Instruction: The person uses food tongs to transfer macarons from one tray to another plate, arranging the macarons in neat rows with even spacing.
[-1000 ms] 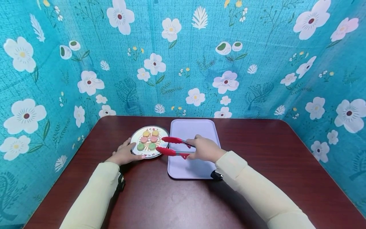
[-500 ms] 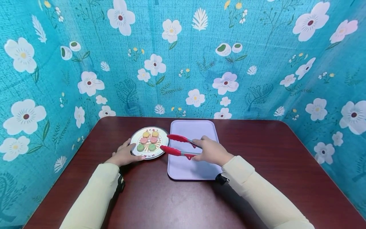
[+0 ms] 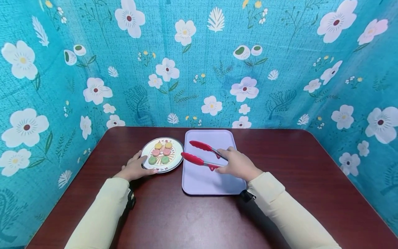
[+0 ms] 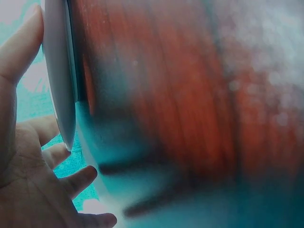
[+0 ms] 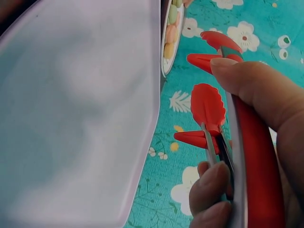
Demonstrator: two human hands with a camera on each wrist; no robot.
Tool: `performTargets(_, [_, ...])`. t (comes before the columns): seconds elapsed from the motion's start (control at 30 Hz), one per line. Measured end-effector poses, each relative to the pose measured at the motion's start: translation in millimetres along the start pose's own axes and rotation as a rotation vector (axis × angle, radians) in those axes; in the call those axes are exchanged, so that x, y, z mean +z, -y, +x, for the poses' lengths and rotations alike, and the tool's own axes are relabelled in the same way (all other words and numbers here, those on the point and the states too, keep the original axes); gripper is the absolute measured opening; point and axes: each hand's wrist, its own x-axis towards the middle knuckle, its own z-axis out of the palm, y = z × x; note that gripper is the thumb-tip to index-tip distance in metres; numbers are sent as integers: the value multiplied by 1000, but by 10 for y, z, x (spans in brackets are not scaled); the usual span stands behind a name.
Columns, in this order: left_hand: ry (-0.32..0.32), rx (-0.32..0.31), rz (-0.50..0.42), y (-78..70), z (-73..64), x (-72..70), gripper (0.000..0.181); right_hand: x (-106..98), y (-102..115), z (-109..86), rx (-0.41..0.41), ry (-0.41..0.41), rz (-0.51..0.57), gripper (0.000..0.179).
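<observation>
A round white plate [image 3: 177,152] with printed characters bears small round macarons in yellow, pink and green [image 3: 165,159], two of each. At its left and near rim, my left hand [image 3: 135,168] holds the edge; in the left wrist view the thumb and first fingers touch the plate [image 4: 57,71], seen edge-on, while other fingers are spread. My right hand [image 3: 237,164] grips metal tongs with red tips [image 3: 192,158] above the lilac tray [image 3: 199,183]. The tips stand apart with nothing between them. The right wrist view shows the tongs' red handle [image 5: 259,161] under the thumb.
The tray lies just right of the plate on a dark red-brown table [image 3: 280,152]. A turquoise flowered cloth [image 3: 199,69] hangs behind the table and along both sides.
My right hand has moved to the right with the tongs, drawing their tips away from the plate and over the tray. My left hand and the plate have stayed in place.
</observation>
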Motion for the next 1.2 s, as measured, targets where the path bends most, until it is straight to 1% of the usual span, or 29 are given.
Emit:
performTargets(0.13, [0,-3,-8,-4,-5,-6,106,-31,-45,-17,24,-19,11,83])
performTargets(0.37, [-5,-6,-15,-9,4,-7,106,-82,-128,-41,30,-50,19,80])
performTargets(0.63, [-1,-8,-30,2,32,-10,106,-116,-221,-82,97,-78,48,87])
performTargets(0.97, [3,-4,-23,6,19,4,106,-135,-309,-131,105,-103,54,89])
performTargets(1.2, [1,-6,-29,8,22,3,107,-140,-391,-126,121,-121,60,90])
